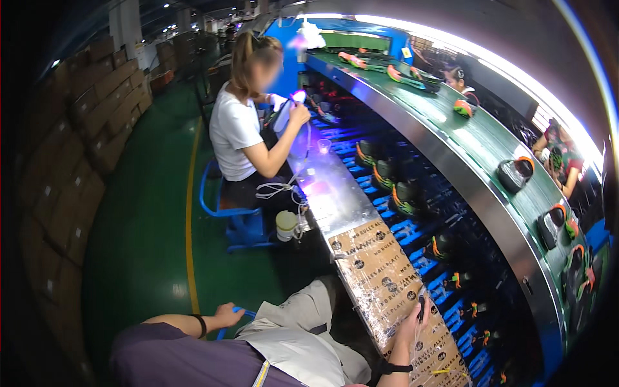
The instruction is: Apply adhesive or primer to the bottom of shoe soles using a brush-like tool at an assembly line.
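Observation:
My left hand point(227, 316) is closed round the end of a blue metal tube point(241, 312), which looks like part of a seat frame beside my lap. On the other side, my right hand point(407, 324) rests over the bench's cardboard cover point(377, 274), which is printed and wrapped in shiny clear film. A small, slim black thing point(422, 308) sits upright between its thumb and fingers; its kind is too small to make out. A small yellow strip point(441, 371) lies on the cardboard nearer to me.
Several dark shoes with orange and green parts point(404, 198) sit on a blue rack conveyor right of the bench. More shoes point(514, 174) lie on a raised green belt point(474, 138). A seated co-worker point(235, 129) handles a shoe under purple light. Stacked cartons point(97, 97) line the left.

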`<state>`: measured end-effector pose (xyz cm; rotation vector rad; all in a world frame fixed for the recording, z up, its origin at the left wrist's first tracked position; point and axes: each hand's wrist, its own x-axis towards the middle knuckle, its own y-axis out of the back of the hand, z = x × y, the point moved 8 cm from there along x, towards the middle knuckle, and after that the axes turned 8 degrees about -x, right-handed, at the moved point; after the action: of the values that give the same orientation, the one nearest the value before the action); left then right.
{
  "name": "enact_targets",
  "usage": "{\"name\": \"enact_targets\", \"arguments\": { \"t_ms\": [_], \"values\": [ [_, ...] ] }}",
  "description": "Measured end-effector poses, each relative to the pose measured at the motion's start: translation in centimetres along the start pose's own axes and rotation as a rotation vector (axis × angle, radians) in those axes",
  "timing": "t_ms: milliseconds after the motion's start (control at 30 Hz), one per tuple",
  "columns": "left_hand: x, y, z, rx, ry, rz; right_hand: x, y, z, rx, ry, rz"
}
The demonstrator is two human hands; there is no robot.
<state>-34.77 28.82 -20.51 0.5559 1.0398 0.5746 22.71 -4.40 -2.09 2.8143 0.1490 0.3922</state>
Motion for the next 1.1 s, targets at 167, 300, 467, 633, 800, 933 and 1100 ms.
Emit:
{"name": "enact_targets", "arguments": {
  "t_ms": [167,300,467,633,800,933,1100],
  "values": [
    [-1.4,1.6,2.1,-0.156,0.122,0.237,-0.5,-0.7,-0.5,-0.13,0.068,-0.029],
    [-2.0,1.9,2.6,-0.124,0.079,0.238,-0.3,-0.7,-0.7,-0.152,0.08,-0.045],
    [-2.1,1.8,2.7,-0.172,0.02,0.241,0.1,-1.2,-0.4,-0.242,0.152,-0.041],
    [-1.9,1.7,2.7,-0.262,0.047,0.22,0.3,-1.1,1.0,-0.219,0.162,-0.046],
    [-2.0,2.1,3.2,-0.212,0.009,0.238,0.2,-1.1,1.0,-0.219,0.161,-0.04],
    [-1.9,1.9,2.9,-0.259,0.017,0.204,0.4,-1.5,0.3,-0.218,0.177,-0.052],
    [-1.7,1.9,3.0,-0.207,-0.003,0.198,0.6,-1.8,0.3,-0.199,0.194,-0.072]
  ]
}}
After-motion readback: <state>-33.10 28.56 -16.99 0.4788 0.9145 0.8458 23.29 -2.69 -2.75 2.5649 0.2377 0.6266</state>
